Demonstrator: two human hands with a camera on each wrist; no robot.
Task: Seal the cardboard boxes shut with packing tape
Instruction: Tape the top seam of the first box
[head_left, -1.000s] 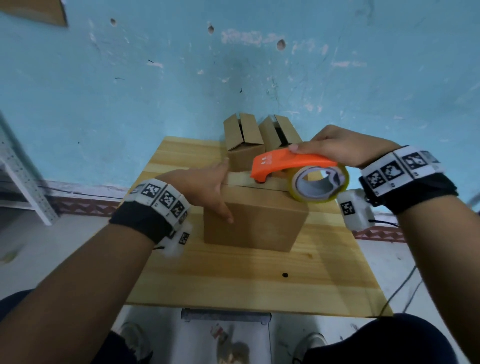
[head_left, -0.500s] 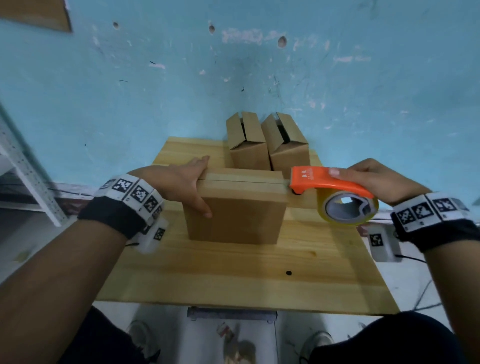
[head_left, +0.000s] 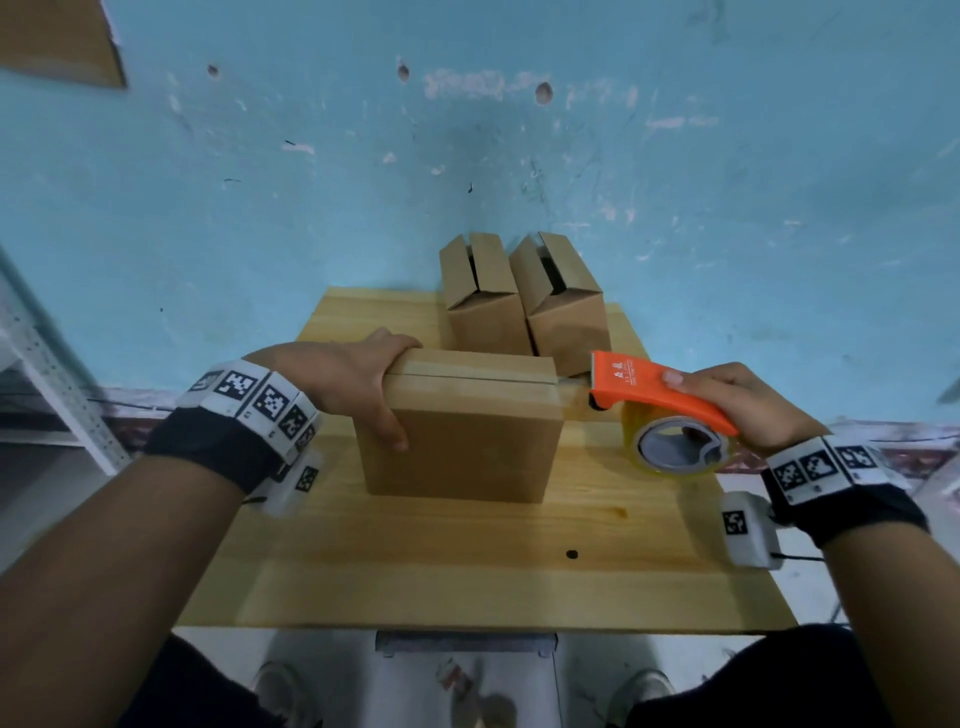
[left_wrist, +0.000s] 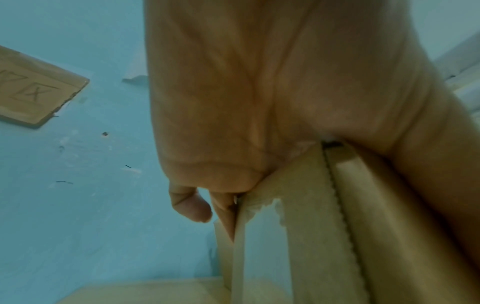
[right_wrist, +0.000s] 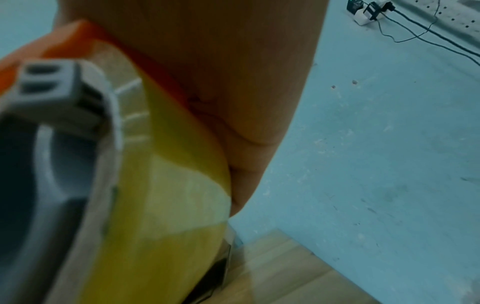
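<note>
A closed cardboard box (head_left: 467, 447) stands mid-table with a strip of clear tape along its top seam. My left hand (head_left: 353, 379) grips its top left edge, thumb down the front face, fingers over the far side. The left wrist view shows that palm (left_wrist: 233, 92) pressed on the taped box edge (left_wrist: 306, 205). My right hand (head_left: 737, 400) holds an orange tape dispenser (head_left: 654, 389) with a yellowish tape roll (head_left: 675, 447) just past the box's right edge. A short stretch of tape (head_left: 571, 389) spans from the box to the dispenser. In the right wrist view the tape roll (right_wrist: 161, 185) fills the left side.
Two more cardboard boxes (head_left: 483, 301) (head_left: 563, 306) with their flaps ajar stand at the back of the wooden table (head_left: 467, 571), against a blue wall. A metal shelf frame (head_left: 47, 374) stands at the left. A power strip with cables (right_wrist: 369, 10) lies by the wall.
My right hand has drawn the dispenser rightward across the box top and past its right edge, laying tape along the seam. My left hand slid from the box's top to its left edge.
</note>
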